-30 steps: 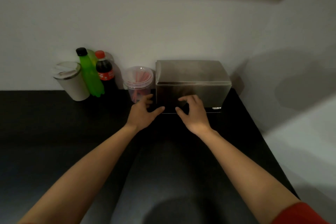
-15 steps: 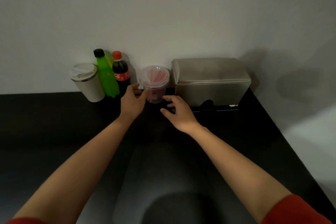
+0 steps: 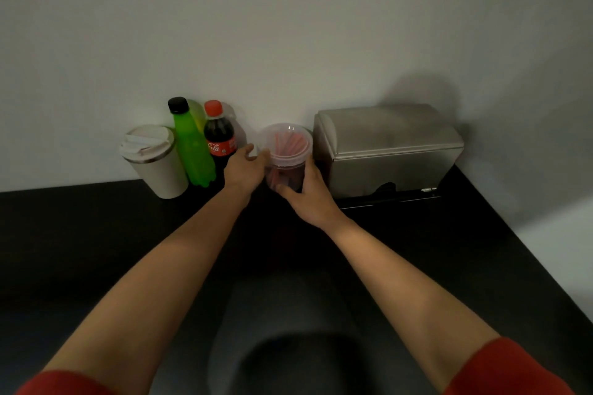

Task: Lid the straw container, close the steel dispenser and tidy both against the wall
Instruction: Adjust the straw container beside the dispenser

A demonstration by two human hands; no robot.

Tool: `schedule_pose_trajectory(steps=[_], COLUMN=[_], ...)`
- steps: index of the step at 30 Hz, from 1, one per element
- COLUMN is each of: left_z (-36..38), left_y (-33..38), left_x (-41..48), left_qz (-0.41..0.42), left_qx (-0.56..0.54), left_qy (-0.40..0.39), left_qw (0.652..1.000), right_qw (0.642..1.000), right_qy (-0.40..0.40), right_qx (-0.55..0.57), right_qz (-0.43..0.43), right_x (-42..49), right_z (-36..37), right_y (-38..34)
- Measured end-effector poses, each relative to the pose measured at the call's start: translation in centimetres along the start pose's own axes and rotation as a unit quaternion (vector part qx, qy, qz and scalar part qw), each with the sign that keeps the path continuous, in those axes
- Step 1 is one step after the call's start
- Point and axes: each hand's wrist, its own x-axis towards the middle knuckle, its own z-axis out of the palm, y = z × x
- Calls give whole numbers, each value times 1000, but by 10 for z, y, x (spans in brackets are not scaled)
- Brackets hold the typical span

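Note:
The clear straw container with red straws inside has its lid on and stands on the black counter near the wall. My left hand touches its left side with fingers spread. My right hand wraps around its front and right side. The steel dispenser sits just right of it against the wall, its top lid down.
A cola bottle, a green bottle and a white lidded tumbler stand left of the container by the wall. The black counter ends at a white wall on the right.
Both hands left the front of the steel dispenser and moved left to the straw container; my right hand now grips it where it only reached before.

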Motion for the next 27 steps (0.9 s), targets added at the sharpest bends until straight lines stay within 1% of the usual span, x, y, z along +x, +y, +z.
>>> schedule_pose_trajectory(steps=[5, 11, 27], left_z=[-1, -1, -2], left_y=[-3, -4, -5], left_x=[7, 8, 10], left_qz=[-12, 2, 10], left_qx=[-59, -50, -58], left_qy=[10, 27, 33], left_qw=[998, 998, 998], right_qw=[1000, 997, 998], right_qy=[2, -6, -10], right_qx=[12, 70, 63], right_qz=[12, 29, 16], right_x=[5, 8, 7], right_z=[6, 10, 13], right_y=[0, -3, 2])
